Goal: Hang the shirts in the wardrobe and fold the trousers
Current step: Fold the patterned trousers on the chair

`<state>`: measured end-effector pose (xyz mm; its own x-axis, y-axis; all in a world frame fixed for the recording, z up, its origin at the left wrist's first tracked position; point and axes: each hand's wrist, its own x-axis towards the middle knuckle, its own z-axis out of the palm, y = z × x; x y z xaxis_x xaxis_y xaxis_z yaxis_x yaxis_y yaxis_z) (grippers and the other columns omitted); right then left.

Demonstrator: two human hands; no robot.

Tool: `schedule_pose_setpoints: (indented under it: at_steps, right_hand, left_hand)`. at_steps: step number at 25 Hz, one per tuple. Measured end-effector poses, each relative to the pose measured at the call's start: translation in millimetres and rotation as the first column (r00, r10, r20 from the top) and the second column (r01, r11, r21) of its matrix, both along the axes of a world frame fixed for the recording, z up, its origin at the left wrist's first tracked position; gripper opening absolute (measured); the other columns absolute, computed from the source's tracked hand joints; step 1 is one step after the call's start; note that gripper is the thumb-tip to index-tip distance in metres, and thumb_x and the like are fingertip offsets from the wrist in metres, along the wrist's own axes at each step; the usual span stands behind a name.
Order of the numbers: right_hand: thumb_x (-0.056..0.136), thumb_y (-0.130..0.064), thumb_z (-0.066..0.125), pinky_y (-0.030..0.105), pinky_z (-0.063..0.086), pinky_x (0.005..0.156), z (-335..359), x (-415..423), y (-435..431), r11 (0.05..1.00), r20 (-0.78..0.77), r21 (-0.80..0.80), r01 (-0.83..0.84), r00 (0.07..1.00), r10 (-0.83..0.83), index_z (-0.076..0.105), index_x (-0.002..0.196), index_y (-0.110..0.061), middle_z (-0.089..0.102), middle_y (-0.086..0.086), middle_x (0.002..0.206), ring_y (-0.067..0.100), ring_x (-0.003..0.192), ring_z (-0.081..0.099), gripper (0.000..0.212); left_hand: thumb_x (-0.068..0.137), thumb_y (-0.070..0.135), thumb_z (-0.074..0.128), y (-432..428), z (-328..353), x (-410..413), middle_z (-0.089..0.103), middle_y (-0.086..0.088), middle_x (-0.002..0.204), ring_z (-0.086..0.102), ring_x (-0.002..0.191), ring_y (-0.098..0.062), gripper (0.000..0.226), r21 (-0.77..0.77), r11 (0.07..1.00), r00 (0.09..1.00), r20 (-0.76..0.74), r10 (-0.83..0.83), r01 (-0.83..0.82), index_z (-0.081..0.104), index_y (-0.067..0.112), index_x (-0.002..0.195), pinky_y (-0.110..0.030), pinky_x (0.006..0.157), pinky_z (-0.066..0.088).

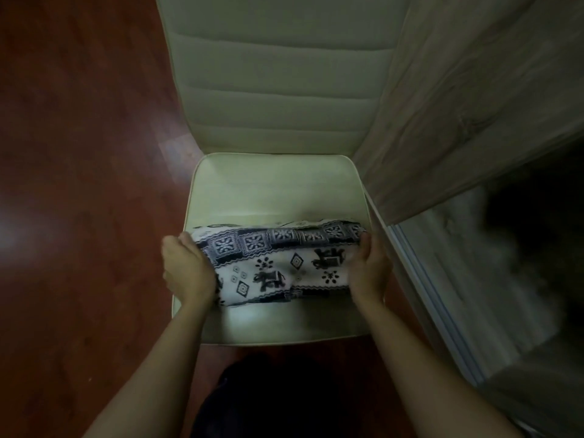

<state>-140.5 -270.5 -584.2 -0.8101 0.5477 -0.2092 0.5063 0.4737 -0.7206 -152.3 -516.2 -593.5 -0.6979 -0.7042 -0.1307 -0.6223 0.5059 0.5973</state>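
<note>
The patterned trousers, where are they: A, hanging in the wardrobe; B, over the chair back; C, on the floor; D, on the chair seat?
D: the folded patterned trousers lie on the chair seat, the left hand and right hand holding their ends.

**Dim, green-tinted, soft at the right edge**

The frame is underexposed, with a grey-green cast. A pale patch of glare sits on the wooden floor point(79, 184) at the left edge, and a faint sheen lies on the chair seat point(271, 191). The print on the trousers point(278, 263) reads fairly crisp at centre. The left hand point(186, 270) and right hand point(368, 268) look slightly smeared. The lower right is blurred and sinks to black. The wood-grain panel point(458, 105) leans with wide-angle distortion.
</note>
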Motion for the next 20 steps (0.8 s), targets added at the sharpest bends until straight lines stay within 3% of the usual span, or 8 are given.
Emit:
schedule_pose_setpoints:
  at_steps: [5,7,9,11,14,16,18,20]
  right_hand:
    - [0.100,-0.033,0.034,0.027,0.040,0.059,-12.3,10.9,18.6,0.980,0.157,0.157,-0.126,0.982,0.101,0.054,0.106,-0.007,0.057,0.006,0.085,0.017,0.068,0.052,0.034]
    - [0.099,-0.033,0.037,0.036,0.048,0.078,-12.2,12.1,9.5,0.956,0.044,0.269,-0.120,0.993,0.112,0.051,0.117,-0.008,0.061,0.012,0.105,0.022,0.090,0.058,0.034]
    - [0.097,-0.035,0.035,0.043,0.036,0.100,-14.8,13.6,-6.3,0.869,-0.064,0.401,-0.289,0.938,0.342,0.046,0.128,-0.013,0.056,0.011,0.127,0.024,0.117,0.049,0.039]
    - [0.096,-0.047,0.018,0.047,0.014,0.113,-20.3,17.9,-16.6,0.703,0.115,0.399,-0.589,0.793,0.598,0.029,0.143,-0.025,0.035,0.003,0.151,0.017,0.140,0.023,0.053]
    - [0.087,-0.065,-0.004,0.057,0.005,0.115,-37.1,17.8,-7.6,0.646,0.466,0.221,-0.730,0.661,0.588,-0.014,0.141,-0.039,-0.005,-0.007,0.159,0.015,0.146,-0.004,0.061]
    - [0.086,-0.067,-0.001,0.058,0.006,0.115,-40.2,16.6,-1.5,0.654,0.500,0.219,-0.724,0.659,0.561,-0.020,0.140,-0.037,-0.017,-0.008,0.156,0.016,0.147,-0.007,0.065]
    - [0.088,-0.067,0.015,0.055,0.004,0.114,-35.3,19.4,-3.1,0.708,0.434,0.256,-0.658,0.733,0.524,-0.010,0.147,-0.032,-0.015,-0.004,0.157,0.021,0.147,-0.003,0.073]
    - [0.082,-0.069,0.042,0.052,0.013,0.114,-27.3,25.8,-6.3,0.870,0.339,0.244,-0.427,0.879,0.336,0.003,0.150,-0.026,0.002,0.006,0.159,0.027,0.145,0.009,0.089]
  left_hand:
    - [0.099,0.036,0.034,-6.9,-6.3,2.0,0.058,-0.025,0.099,0.054,0.092,-0.043,0.032,-0.033,0.978,0.977,0.050,-0.206,0.208,0.046,0.007,0.093,-0.042,0.069,0.035]
    - [0.099,0.036,0.033,3.0,2.4,8.4,0.056,-0.019,0.119,0.051,0.111,-0.037,0.037,-0.085,0.956,0.959,-0.022,-0.282,0.280,0.051,0.008,0.114,-0.045,0.085,0.040]
    - [0.097,0.038,0.028,12.1,4.8,22.7,0.041,-0.012,0.145,0.037,0.133,-0.028,0.047,-0.177,0.874,0.889,0.012,-0.457,0.452,0.044,0.015,0.136,-0.046,0.102,0.033]
    - [0.095,0.046,0.015,18.6,-4.4,38.9,0.017,-0.001,0.157,0.013,0.145,-0.020,0.056,-0.219,0.685,0.719,0.248,-0.650,0.695,0.023,0.027,0.148,-0.052,0.111,0.018]
    - [0.089,0.055,-0.003,9.9,-26.2,40.1,-0.007,0.010,0.157,-0.016,0.142,-0.011,0.057,-0.090,0.575,0.556,0.412,-0.721,0.813,-0.007,0.041,0.145,-0.057,0.112,0.000]
    - [0.090,0.054,0.000,1.9,-24.8,33.8,-0.005,0.011,0.158,-0.017,0.141,-0.008,0.058,-0.014,0.620,0.588,0.335,-0.737,0.785,0.003,0.043,0.146,-0.058,0.111,-0.002]
    - [0.090,0.051,0.024,-0.1,-13.8,36.8,0.009,0.004,0.159,-0.002,0.146,-0.014,0.059,0.017,0.755,0.744,0.161,-0.649,0.655,0.021,0.037,0.147,-0.056,0.112,0.006]
    - [0.079,0.055,0.049,-1.2,-5.0,44.8,0.025,-0.008,0.152,0.024,0.140,-0.023,0.078,0.164,0.910,0.922,0.018,-0.388,0.380,0.023,0.027,0.146,-0.047,0.110,0.024]
